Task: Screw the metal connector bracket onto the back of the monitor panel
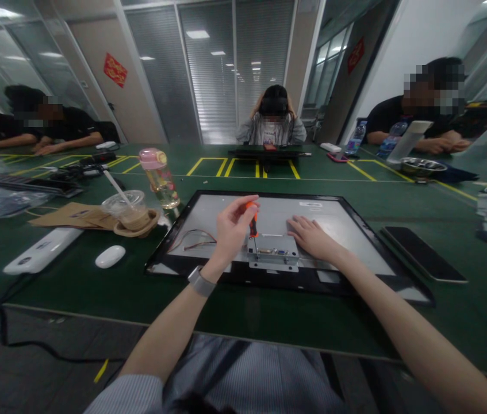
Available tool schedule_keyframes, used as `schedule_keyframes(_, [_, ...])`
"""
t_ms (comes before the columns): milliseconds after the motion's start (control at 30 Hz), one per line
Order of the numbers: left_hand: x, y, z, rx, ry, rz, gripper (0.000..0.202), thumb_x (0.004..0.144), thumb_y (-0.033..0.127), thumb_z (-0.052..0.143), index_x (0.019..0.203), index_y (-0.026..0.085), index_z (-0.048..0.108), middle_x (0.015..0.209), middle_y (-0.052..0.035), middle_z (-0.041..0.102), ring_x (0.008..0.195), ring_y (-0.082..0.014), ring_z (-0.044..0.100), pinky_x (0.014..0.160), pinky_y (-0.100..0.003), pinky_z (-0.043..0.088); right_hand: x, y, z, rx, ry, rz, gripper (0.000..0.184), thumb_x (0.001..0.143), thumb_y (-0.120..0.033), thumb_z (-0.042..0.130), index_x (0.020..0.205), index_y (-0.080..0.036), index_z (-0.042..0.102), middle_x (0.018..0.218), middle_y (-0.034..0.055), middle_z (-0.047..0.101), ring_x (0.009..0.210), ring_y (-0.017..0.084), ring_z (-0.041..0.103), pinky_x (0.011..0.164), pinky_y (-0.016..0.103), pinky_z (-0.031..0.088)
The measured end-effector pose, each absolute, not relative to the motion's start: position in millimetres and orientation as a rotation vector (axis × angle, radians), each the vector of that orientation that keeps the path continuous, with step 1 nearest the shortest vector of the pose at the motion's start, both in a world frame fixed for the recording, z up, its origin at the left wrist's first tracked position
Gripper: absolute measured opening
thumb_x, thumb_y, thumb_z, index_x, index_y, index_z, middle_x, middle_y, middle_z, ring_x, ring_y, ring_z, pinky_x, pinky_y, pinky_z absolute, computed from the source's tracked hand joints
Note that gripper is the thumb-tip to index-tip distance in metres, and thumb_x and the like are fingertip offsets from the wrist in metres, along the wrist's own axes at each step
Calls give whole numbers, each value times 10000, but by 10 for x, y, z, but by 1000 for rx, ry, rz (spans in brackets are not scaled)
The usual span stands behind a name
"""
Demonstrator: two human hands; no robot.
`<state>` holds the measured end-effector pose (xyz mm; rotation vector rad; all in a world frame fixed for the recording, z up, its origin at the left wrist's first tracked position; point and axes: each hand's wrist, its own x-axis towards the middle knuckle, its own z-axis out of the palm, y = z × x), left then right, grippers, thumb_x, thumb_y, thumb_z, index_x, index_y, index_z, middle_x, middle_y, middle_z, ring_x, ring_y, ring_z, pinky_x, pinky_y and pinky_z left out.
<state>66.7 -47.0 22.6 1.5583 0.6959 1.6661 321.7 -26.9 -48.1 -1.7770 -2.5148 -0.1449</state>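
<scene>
On the green tabletop (463, 322), before the seated person: one flat display panel (355, 233), pale-backed and black-bordered, lying flat.

Item, metal connector housing (274, 263): silver, a row of ports along its near face; set on the panel's near half, between the two hands.

Item, screwdriver (253, 224): orange-and-black handle, roughly upright, shank pointing down at the left end of the housing. Whether the tip sits in a screw head is too small to tell.

Item, left hand (233, 227): thumb and fingers pinched narrowly around the upper handle; metal-banded watch (201, 282) at the wrist.

Item, right hand (313, 237): holding nothing, fingers spread on the panel just beside the housing's right end.

Item, thin wires (195, 232): loose on the panel, left of the housing.

Handling notes, by judgement: keep the shank square to the screw and press gently downward while turning, since a lean invites slipping. High fingertip grip suits light spinning; firm turns want more of the handle in hand. Bracing with the right palm should steady the panel, while heavy pressure could strain it. Wires are best kept clear of the tip.
</scene>
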Motion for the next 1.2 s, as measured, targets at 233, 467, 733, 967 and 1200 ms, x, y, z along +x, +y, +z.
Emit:
schedule_keyframes(233, [679,-500,246,1624,780,1824,114,846,290,693,790,206,746,801,-17,625,756,-123,584,701,-247,491,3190,-295,-431,-1784,-2518,-119,545,1029,-376,284,1484,-113,428,1556,211,418,1433,378,386,1127,562,358])
schedule_keyframes(467, [652,-518,243,1619,706,1719,277,970,309,491,961,190,741,930,-58,746,839,-157,685,781,-297,534,3211,-274,-469,-1752,-2495,-103,537,1024,-394,267,1474,-160,441,1545,194,443,1425,375,397,1105,596,368])
schedule_keyframes(733, [700,-553,231,1693,855,1869,91,854,286,702,846,205,743,806,-16,610,750,-125,561,710,-254,477,3199,-284,-464,-1761,-2520,-147,534,1028,-372,287,1471,-117,440,1548,213,429,1422,377,400,1114,572,367])
schedule_keyframes(967, [673,-483,188,1567,622,1803,324,953,225,444,955,209,767,1039,-68,687,942,-165,639,827,-304,505,3226,-263,-498,-1754,-2496,-128,534,1025,-389,286,1473,-144,444,1550,199,434,1432,373,390,1117,580,359])
schedule_keyframes(1200, [662,-496,246,1655,739,1701,147,885,274,643,977,214,741,860,-33,682,749,-130,613,719,-274,506,3246,-257,-514,-1730,-2494,-123,535,1021,-396,280,1487,-178,427,1549,186,440,1429,361,397,1111,575,366])
